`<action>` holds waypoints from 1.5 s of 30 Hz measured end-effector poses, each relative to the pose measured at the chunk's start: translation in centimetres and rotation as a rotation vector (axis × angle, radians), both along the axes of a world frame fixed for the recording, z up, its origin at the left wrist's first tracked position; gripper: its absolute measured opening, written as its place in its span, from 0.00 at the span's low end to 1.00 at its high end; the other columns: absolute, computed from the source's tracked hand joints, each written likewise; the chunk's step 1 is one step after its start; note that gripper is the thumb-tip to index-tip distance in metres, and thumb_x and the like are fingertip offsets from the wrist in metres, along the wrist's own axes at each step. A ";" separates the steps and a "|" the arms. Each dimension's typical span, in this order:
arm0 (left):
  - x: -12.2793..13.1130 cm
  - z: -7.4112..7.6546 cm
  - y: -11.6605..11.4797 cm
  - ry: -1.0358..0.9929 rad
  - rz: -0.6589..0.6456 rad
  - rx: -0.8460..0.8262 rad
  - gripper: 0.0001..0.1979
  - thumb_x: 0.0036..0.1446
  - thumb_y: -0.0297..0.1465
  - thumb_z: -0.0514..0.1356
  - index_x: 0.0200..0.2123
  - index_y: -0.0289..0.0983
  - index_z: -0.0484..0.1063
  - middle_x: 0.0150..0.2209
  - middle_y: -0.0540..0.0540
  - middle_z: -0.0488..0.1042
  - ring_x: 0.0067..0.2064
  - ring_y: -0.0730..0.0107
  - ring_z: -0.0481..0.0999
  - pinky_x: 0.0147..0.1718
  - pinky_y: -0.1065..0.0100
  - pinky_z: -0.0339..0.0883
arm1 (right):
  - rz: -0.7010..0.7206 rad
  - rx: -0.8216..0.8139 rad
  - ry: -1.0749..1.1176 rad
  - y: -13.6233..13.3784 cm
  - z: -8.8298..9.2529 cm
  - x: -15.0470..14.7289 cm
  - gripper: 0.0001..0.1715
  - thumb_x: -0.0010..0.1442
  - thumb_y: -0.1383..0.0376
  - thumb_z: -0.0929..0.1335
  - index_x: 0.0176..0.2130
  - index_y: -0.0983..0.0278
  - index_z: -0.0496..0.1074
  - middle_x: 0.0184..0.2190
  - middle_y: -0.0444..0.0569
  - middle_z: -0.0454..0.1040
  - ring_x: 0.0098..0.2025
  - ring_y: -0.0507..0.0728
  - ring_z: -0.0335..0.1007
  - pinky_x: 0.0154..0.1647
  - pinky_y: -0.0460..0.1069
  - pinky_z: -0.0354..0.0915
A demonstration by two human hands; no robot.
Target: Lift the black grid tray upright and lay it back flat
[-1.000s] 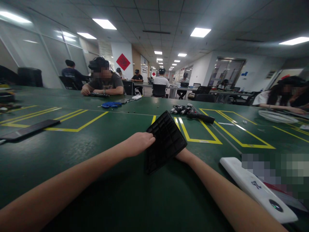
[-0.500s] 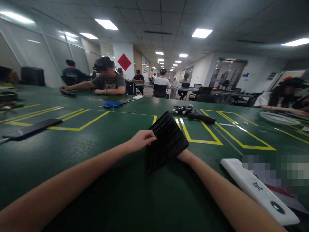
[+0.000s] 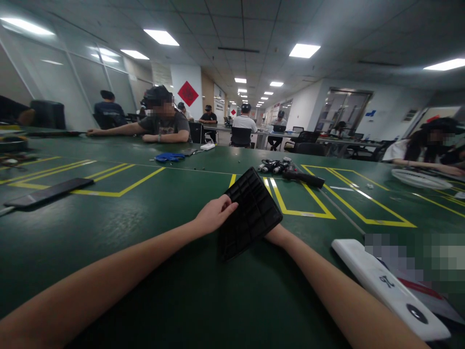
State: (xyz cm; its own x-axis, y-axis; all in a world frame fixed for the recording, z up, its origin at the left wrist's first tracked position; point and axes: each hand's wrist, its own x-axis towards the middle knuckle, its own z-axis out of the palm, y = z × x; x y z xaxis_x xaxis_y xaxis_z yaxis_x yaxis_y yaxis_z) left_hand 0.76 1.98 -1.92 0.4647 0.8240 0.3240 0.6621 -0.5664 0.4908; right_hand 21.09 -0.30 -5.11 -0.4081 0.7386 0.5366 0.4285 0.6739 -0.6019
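Observation:
A black ribbed plastic panel (image 3: 250,213) stands tilted on its edge on the green table (image 3: 145,228), just in front of me. My left hand (image 3: 214,214) grips its left edge with the fingers curled round it. My right hand is behind the panel; only the wrist (image 3: 276,235) shows, so its fingers are hidden.
A white flat device (image 3: 385,286) lies at the right near me. A black tool (image 3: 303,178) and several small cylinders (image 3: 272,166) lie beyond the panel. A dark slab (image 3: 47,192) lies at the left. Blue cloth (image 3: 167,157) sits farther back. Other people sit around the table.
My left hand's fingers have shifted slightly along the panel's left edge. The panel stays tilted in the same place. The person across the table stretched an arm out to the left.

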 end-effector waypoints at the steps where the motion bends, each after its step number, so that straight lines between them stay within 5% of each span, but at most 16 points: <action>1: 0.0 0.1 -0.1 0.010 -0.016 0.006 0.14 0.58 0.40 0.47 0.32 0.35 0.62 0.24 0.51 0.65 0.25 0.73 0.64 0.23 0.71 0.55 | -0.010 -0.007 0.004 0.0 0.0 0.0 0.30 0.55 0.67 0.63 0.57 0.63 0.57 0.61 0.53 0.51 0.62 0.63 0.44 0.61 0.57 0.45; 5: 0.0 0.1 -0.2 0.101 -0.097 0.063 0.12 0.59 0.37 0.45 0.30 0.36 0.61 0.26 0.50 0.66 0.27 0.72 0.65 0.26 0.70 0.57 | -0.016 -0.013 -0.040 0.0 0.0 0.1 0.29 0.54 0.69 0.63 0.56 0.63 0.59 0.60 0.53 0.52 0.62 0.64 0.44 0.60 0.58 0.45; 11: 0.1 0.0 -0.2 0.205 0.042 0.083 0.18 0.60 0.42 0.41 0.30 0.37 0.61 0.26 0.48 0.67 0.28 0.67 0.68 0.25 0.69 0.56 | -0.032 -0.028 -0.054 0.1 -0.4 0.2 0.29 0.56 0.66 0.62 0.57 0.64 0.57 0.61 0.53 0.49 0.62 0.62 0.42 0.61 0.56 0.46; 17: -0.1 -0.1 -0.6 0.249 -0.045 0.148 0.15 0.61 0.37 0.40 0.30 0.37 0.61 0.28 0.48 0.68 0.30 0.68 0.68 0.29 0.68 0.59 | -0.028 0.007 -0.074 0.4 -0.5 0.2 0.29 0.54 0.69 0.62 0.56 0.63 0.60 0.61 0.52 0.51 0.62 0.65 0.42 0.61 0.59 0.43; 26: 0.3 0.2 -0.6 0.252 0.046 0.079 0.22 0.61 0.42 0.37 0.28 0.37 0.62 0.25 0.47 0.68 0.27 0.67 0.69 0.26 0.68 0.58 | -0.034 0.032 -0.032 0.3 -0.6 0.1 0.29 0.56 0.66 0.62 0.57 0.64 0.57 0.61 0.54 0.50 0.62 0.64 0.44 0.59 0.58 0.49; 35: 0.3 0.5 -0.5 0.305 -0.011 0.074 0.17 0.61 0.38 0.39 0.30 0.37 0.62 0.26 0.48 0.68 0.28 0.67 0.68 0.27 0.68 0.58 | -0.047 0.019 -0.098 0.5 -1.0 0.3 0.28 0.56 0.68 0.61 0.57 0.63 0.58 0.61 0.51 0.51 0.63 0.63 0.41 0.62 0.56 0.40; 41: 0.0 1.3 -0.5 0.230 -0.018 0.023 0.18 0.61 0.39 0.37 0.32 0.37 0.61 0.28 0.47 0.68 0.30 0.67 0.69 0.29 0.67 0.59 | -0.041 0.008 -0.044 0.3 -0.4 0.1 0.31 0.57 0.65 0.61 0.59 0.64 0.55 0.62 0.53 0.48 0.62 0.64 0.42 0.61 0.58 0.44; 45: -0.8 1.5 -0.3 0.211 -0.135 0.007 0.12 0.60 0.35 0.43 0.37 0.37 0.62 0.34 0.46 0.69 0.35 0.68 0.68 0.34 0.68 0.60 | -0.055 0.013 0.017 0.1 0.1 -0.1 0.31 0.54 0.65 0.63 0.57 0.62 0.58 0.59 0.50 0.55 0.62 0.64 0.45 0.60 0.59 0.48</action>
